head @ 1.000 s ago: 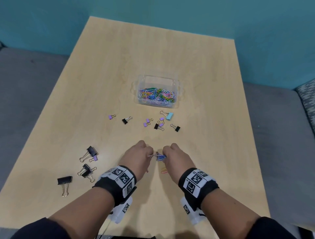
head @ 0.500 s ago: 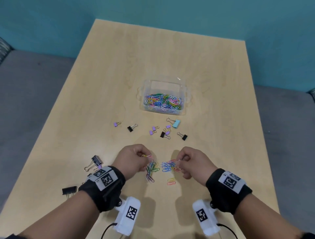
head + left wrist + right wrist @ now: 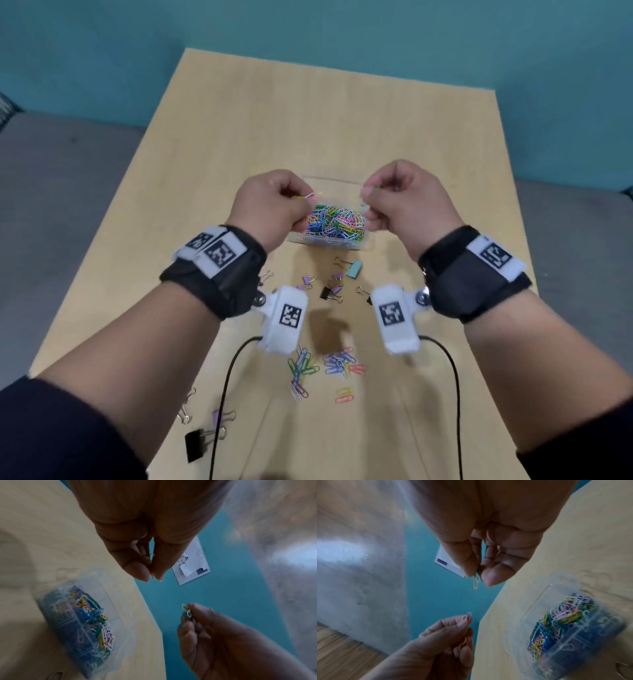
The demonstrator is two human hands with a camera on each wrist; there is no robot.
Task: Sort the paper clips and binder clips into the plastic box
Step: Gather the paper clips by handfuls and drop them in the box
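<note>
A clear plastic box (image 3: 368, 244) full of coloured paper clips (image 3: 335, 224) sits mid-table, also seen as the box (image 3: 120, 612) and box (image 3: 556, 588) in the wrist views. My left hand (image 3: 274, 205) hovers over its left rim, pinching a few paper clips (image 3: 308, 196) between thumb and fingers (image 3: 142, 573). My right hand (image 3: 400, 198) hovers over the right rim, pinching yellow and white paper clips (image 3: 476, 582). Loose paper clips (image 3: 322, 368) lie near the table's front. Small binder clips (image 3: 334, 284) lie just before the box.
Larger black binder clips (image 3: 197, 443) lie at the front left of the wooden table (image 3: 308, 130). Black cables (image 3: 222, 394) hang from the wrist cameras over the table's front. A teal wall stands behind and grey flooring flanks the table.
Both hands have lifted from the loose pile near the front edge and moved forward to above the box, each carrying paper clips.
</note>
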